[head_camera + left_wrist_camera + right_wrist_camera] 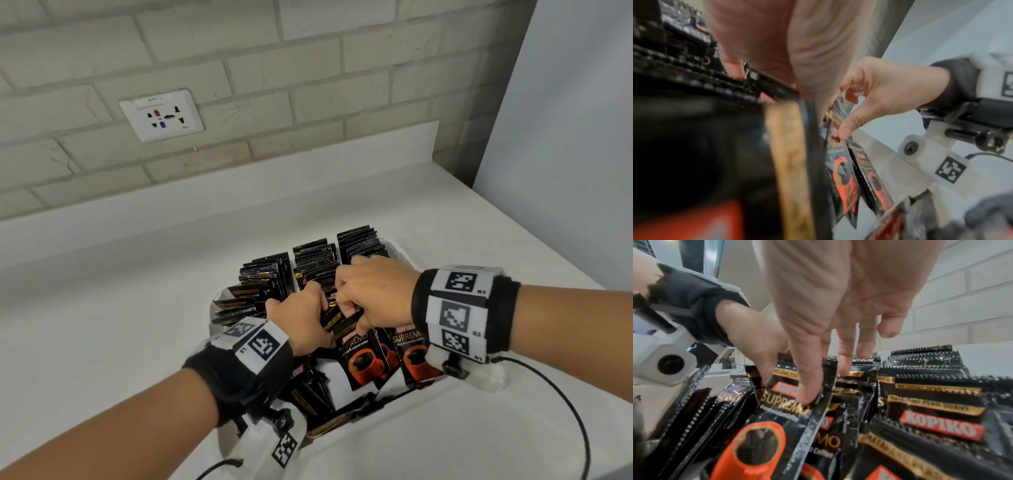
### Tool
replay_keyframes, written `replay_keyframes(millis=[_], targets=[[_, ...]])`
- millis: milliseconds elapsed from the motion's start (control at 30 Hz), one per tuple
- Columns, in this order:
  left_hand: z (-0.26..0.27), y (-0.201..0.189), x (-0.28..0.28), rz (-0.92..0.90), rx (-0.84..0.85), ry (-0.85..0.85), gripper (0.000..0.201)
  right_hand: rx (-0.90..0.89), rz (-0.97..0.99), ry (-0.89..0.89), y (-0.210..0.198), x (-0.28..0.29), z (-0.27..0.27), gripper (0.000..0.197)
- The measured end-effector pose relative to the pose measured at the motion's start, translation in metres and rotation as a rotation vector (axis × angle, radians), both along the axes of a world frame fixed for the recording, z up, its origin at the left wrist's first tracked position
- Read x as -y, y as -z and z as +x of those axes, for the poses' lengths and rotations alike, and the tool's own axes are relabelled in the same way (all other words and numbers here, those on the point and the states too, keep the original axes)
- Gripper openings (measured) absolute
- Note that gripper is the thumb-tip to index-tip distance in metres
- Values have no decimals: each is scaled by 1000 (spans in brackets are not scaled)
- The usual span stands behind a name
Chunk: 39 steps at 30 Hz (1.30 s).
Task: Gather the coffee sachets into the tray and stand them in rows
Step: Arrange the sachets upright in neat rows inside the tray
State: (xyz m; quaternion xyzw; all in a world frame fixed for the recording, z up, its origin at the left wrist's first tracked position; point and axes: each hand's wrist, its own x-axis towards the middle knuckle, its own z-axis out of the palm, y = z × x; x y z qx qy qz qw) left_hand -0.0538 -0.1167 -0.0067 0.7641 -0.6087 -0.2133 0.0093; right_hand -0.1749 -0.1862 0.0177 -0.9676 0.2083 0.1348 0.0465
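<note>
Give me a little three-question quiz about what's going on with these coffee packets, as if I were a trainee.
1. True or false: both hands are working over the white tray at once.
2. Multiple choice: the coffee sachets at the far end of the tray stand in A) a loose heap, B) upright rows side by side, C) a single flat layer.
3. Fill in: the right hand pinches the top of a sachet whose gold lettering reads ______.

Key
1. True: the left hand and the right hand meet over the middle of the tray.
2. B.
3. SUPREMO.
</note>
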Motion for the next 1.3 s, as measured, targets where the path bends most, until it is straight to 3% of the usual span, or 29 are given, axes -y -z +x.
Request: replay_keyframes(millis=[233, 500, 733, 900, 1033, 1133, 1200, 1300], targets=[[17, -17, 0, -213, -76, 118, 35, 63, 29, 63, -1, 1, 1, 14], [26, -11, 4, -401, -258, 100, 37, 277, 134, 201, -1, 4, 4, 35], [19, -12, 0, -343, -312, 115, 29, 317, 318, 352, 5, 1, 0, 32], [9, -20, -8, -220, -429, 57, 39, 328, 384, 424, 5, 1, 0, 30], [8, -15, -7, -192, -291, 119, 57, 352, 496, 444, 4, 1, -1, 28], [11, -11, -3, -194, -207, 142, 58, 398, 558, 461, -7, 5, -7, 20], [12, -10, -2, -204, -194, 137, 56, 374, 423, 429, -15, 12, -12, 20], [12, -10, -2, -217, -196, 147, 54, 174, 84, 280, -20, 19, -14, 29]])
